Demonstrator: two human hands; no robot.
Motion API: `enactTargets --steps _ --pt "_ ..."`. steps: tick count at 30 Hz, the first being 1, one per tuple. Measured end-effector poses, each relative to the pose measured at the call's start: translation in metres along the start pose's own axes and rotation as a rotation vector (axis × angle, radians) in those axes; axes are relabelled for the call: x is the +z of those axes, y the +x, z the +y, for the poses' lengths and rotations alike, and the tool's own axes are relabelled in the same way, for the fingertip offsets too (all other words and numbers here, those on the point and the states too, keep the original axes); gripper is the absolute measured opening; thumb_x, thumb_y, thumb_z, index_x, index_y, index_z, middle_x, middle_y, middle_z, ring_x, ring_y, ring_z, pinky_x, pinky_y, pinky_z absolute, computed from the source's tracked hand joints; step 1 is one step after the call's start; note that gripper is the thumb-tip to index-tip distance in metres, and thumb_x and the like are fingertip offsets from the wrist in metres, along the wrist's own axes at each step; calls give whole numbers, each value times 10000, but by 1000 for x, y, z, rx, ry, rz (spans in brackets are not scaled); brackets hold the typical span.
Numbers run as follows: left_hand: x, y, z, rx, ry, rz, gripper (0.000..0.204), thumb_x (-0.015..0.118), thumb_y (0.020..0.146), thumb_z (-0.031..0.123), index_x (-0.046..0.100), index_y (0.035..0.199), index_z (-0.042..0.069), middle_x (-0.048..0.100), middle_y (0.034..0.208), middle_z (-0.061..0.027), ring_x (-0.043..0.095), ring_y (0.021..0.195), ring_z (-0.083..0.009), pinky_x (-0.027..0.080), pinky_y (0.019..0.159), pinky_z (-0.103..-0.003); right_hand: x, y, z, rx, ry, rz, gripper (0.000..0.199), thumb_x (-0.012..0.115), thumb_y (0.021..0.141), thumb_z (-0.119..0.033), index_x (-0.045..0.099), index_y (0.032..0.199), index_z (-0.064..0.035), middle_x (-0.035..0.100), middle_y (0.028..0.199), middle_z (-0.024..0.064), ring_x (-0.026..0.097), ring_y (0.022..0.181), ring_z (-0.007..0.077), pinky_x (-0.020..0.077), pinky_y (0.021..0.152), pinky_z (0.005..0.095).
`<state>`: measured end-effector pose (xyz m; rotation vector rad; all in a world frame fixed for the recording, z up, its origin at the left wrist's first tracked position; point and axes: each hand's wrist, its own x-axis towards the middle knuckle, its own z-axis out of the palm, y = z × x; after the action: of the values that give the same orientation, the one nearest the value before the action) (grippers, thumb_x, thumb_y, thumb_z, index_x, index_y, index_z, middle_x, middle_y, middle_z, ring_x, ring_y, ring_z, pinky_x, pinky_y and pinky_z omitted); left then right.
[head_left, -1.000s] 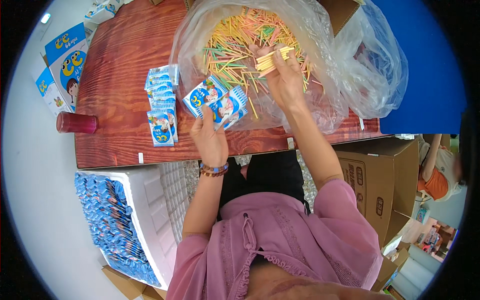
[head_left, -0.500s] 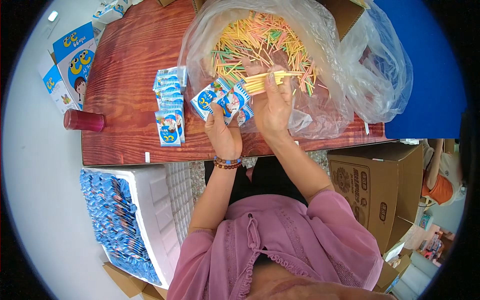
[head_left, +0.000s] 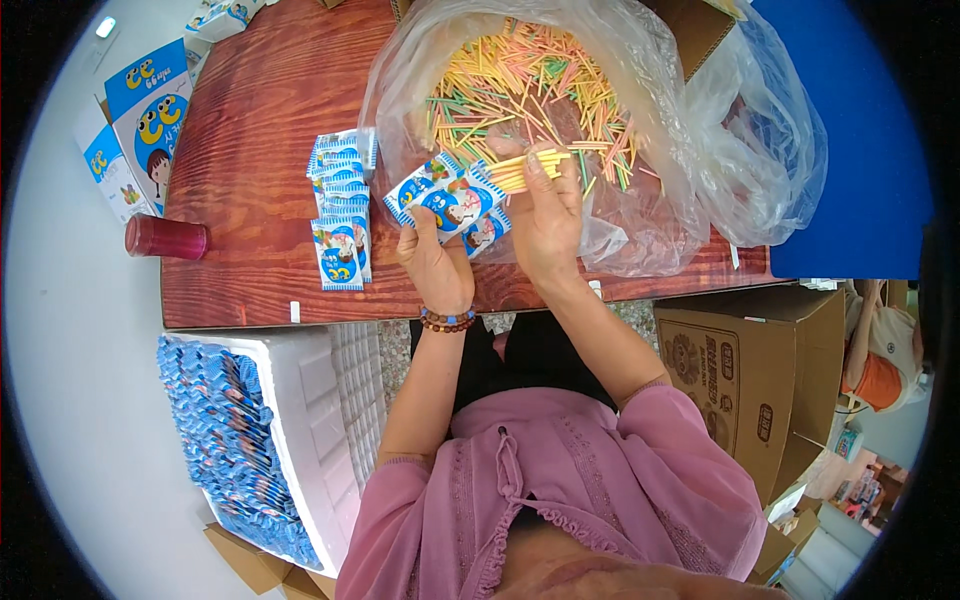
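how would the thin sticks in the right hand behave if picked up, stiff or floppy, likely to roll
The thin sticks look fairly stiff, since they poke out straight from the right hand. Being so slim, they are probably light and may snap if squeezed sideways. Loose ones could roll or scatter, judging by the jumbled pile.

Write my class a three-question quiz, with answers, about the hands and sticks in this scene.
1. Which hand holds the bundle of thin sticks? A) left B) right C) neither
2. True or false: the loose sticks lie in the white box.
3. Fill the gap: the left hand holds blue-and-white ____.

Key:
1. B, the right hand.
2. False; they lie in a clear plastic bag.
3. packets.
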<state>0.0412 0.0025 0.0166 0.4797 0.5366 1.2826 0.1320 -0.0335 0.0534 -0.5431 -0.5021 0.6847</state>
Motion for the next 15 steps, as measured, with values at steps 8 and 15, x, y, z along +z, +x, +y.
enactTargets --steps 8,15 --pt "-5 4 -5 -14 22 -18 141 568 945 130 620 1005 13 665 957 -48 629 853 -116 522 766 -295 0 -6 8 38 -179 -33 143 446 977 -96 484 1104 -43 570 1218 193 545 1134 232 422 985 383" --pt "-8 7 -12 -123 -70 -20 179 554 953 146 592 1088 34 643 1073 -54 620 954 -146 522 842 -332 6 2 2 141 -281 -75 244 439 982 -124 547 1144 24 537 1281 180 510 1182 205 429 972 318"
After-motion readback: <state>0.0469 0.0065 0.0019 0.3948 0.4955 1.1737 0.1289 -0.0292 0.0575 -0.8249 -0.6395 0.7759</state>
